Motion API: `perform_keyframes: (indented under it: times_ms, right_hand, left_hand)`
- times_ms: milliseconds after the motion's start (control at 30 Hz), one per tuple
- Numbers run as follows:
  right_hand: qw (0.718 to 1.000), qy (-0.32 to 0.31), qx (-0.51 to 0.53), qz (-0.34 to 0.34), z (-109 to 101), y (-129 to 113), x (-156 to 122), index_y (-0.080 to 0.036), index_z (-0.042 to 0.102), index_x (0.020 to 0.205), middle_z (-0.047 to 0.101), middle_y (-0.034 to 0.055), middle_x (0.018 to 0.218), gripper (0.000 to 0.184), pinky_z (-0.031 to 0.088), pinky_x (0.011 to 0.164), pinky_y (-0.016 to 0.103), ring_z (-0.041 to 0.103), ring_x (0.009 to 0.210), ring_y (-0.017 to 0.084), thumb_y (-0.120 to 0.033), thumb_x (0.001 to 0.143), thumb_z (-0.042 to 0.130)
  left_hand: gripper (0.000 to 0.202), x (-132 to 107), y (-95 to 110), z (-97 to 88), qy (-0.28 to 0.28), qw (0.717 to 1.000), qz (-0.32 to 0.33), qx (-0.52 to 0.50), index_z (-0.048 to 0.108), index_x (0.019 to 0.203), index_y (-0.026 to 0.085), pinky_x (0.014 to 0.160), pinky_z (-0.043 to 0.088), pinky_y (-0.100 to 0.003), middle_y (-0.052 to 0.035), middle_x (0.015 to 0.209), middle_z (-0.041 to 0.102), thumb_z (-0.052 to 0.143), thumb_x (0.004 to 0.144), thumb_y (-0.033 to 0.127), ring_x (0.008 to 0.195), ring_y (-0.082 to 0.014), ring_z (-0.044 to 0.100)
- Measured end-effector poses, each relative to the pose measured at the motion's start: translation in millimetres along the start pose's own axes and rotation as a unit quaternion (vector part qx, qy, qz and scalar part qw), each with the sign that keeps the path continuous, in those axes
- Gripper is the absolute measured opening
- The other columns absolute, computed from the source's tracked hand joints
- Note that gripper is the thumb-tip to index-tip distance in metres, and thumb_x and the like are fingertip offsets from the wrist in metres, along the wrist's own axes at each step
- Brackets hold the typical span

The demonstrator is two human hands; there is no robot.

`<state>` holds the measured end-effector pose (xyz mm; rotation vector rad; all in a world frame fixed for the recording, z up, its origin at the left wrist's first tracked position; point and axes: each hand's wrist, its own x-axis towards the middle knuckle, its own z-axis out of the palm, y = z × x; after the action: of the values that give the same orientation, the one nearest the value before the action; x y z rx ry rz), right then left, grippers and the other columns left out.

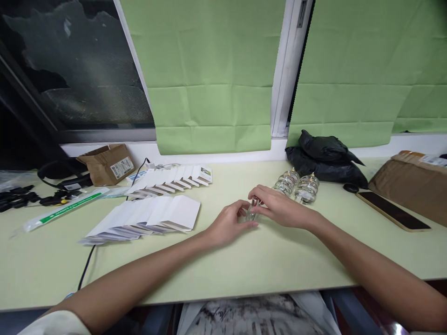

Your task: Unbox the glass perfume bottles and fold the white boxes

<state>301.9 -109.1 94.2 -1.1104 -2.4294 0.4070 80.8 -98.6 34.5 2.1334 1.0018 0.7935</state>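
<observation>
A small clear glass bottle (250,213) stands over the table between my two hands. My left hand (228,224) is closed around its lower part, thumb in front and fingers behind. From above and the right, my right hand (277,207) grips the bottle's top, where a shiny neck or cap shows between the fingers; the fingers partly hide it. Just behind my right hand are two rows of round clear glass bottles, one on the left (288,181) and one on the right (307,188), with gold-coloured tips.
White folded boxes lie overlapping in a front row (150,216) and a back row (171,179) at left. Farther left are an open brown carton (108,165), a green-striped plastic sleeve (70,207) and a black cable (87,265). Black bags (324,158), a phone (393,211) and a brown package (412,184) lie right.
</observation>
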Motion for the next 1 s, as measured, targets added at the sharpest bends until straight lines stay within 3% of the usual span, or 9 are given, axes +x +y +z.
perform_keyframes:
  times_ms: [100,400,533,633,733,900,1000]
  right_hand:
    - [0.999,0.021,-0.024,0.008,6,1,4,-0.023,0.06,0.107,0.064,0.0071,0.107,0.011,0.043,0.078,0.034,0.06,0.092,0.023,-0.031,0.104,0.052]
    - [0.998,0.019,-0.059,0.025,3,-4,6,-0.024,0.056,0.11,0.072,0.0069,0.1,0.012,0.038,0.071,0.031,0.064,0.084,0.023,-0.029,0.107,0.046]
    - [0.997,0.037,-0.014,0.069,-9,-3,7,-0.026,0.053,0.119,0.072,0.0035,0.091,0.019,0.041,0.071,0.031,0.065,0.081,0.023,-0.039,0.107,0.046]
    - [0.996,0.058,-0.017,0.066,-15,9,6,-0.026,0.054,0.116,0.07,0.0054,0.103,0.02,0.043,0.075,0.032,0.065,0.086,0.022,-0.041,0.106,0.048]
    - [0.997,0.035,-0.035,0.052,-12,25,3,-0.025,0.058,0.113,0.064,0.007,0.114,0.015,0.044,0.081,0.034,0.064,0.09,0.021,-0.034,0.104,0.049]
    - [0.997,-0.037,-0.056,0.044,4,40,-3,-0.023,0.059,0.111,0.063,0.0065,0.11,0.019,0.043,0.077,0.033,0.06,0.09,0.021,-0.016,0.095,0.051]
    - [0.996,-0.051,-0.07,0.034,12,40,-3,-0.022,0.06,0.108,0.064,0.0068,0.108,0.024,0.041,0.075,0.032,0.059,0.09,0.022,-0.01,0.091,0.05]
  left_hand:
    - [0.04,-2,4,1.7,0.018,1.0,0.012,0.013,0.064,0.128,0.021,0.076,0.048,-0.032,-0.005,0.102,0.072,0.067,0.093,0.04,0.086,-0.0204,0.064]
    - [0.036,-3,3,5.4,0.037,0.998,-0.017,0.037,0.071,0.118,0.021,0.059,0.037,-0.028,0.0012,0.075,0.064,0.057,0.097,0.047,0.063,-0.0154,0.051]
    - [0.035,-4,3,2.7,0.033,0.999,-0.015,0.028,0.071,0.117,0.021,0.066,0.043,-0.029,-0.0016,0.086,0.07,0.058,0.096,0.045,0.071,-0.0175,0.057]
    - [0.036,-5,1,0.0,0.027,0.999,-0.006,0.018,0.07,0.123,0.02,0.074,0.048,-0.031,-0.0037,0.094,0.073,0.058,0.097,0.043,0.08,-0.0201,0.062]
    - [0.034,-7,-1,-3.0,0.032,0.998,0.001,0.045,0.07,0.124,0.022,0.076,0.049,-0.032,-0.0037,0.096,0.074,0.059,0.096,0.039,0.082,-0.0208,0.064]
    - [0.033,-10,-3,-5.5,0.036,0.996,0.034,0.076,0.069,0.125,0.025,0.088,0.051,-0.035,-0.0055,0.117,0.075,0.064,0.094,0.035,0.101,-0.0245,0.068]
    - [0.033,-11,-3,-5.4,0.042,0.995,0.035,0.082,0.069,0.125,0.025,0.087,0.051,-0.036,-0.0059,0.115,0.076,0.064,0.093,0.034,0.101,-0.0246,0.069]
